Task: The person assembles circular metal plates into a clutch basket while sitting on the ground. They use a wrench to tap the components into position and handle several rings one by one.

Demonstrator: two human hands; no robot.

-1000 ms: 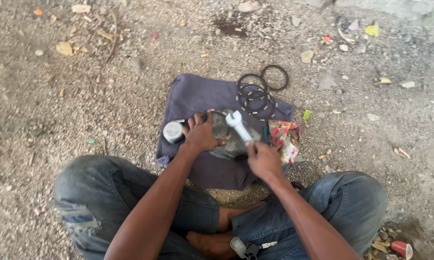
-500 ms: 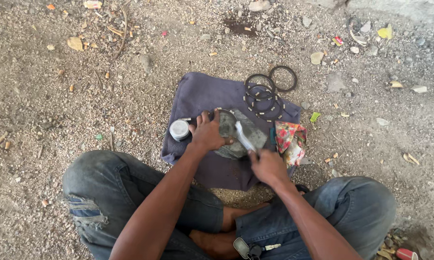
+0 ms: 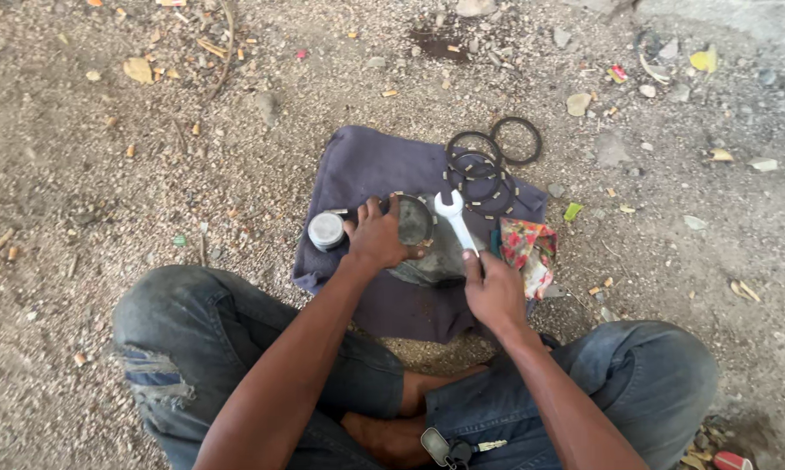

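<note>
Seated cross-legged on bare gravel ground [image 3: 105,157], working over a dark purple-grey cloth [image 3: 366,165] spread between the knees. Left hand [image 3: 377,237] pressed flat, fingers spread, on a round grey metal housing with a toothed rim [image 3: 417,228] lying at the middle of the cloth; a bracing hold rather than a clenched grip. Right hand [image 3: 495,294] closed around the shaft of a silver open-ended spanner [image 3: 455,219], open head pointing far, over the housing's right part. Cannot tell whether the spanner head sits on a fastener; too small to see.

Just left of the left hand, a short silver metal cylinder with a flat top [image 3: 326,231] standing at the cloth's left edge. At the far right corner, a loose heap of thin dark friction rings [image 3: 481,174], one ring [image 3: 516,139] partly off the cloth on the ground. Right of the spanner, a crumpled red patterned rag [image 3: 525,248].

Likely troubles, judged from this layout:
- Spanner slipping off under force, knuckles then driven into the toothed rim or the gravel.
- Housing sliding or turning on the soft cloth, held only by a flat palm.
- Cylinder tipping off the cloth's edge into the grit.
- Rings scattered by a swinging spanner or elbow, picking up dirt.
- Small parts lost among stones and leaves.
</note>
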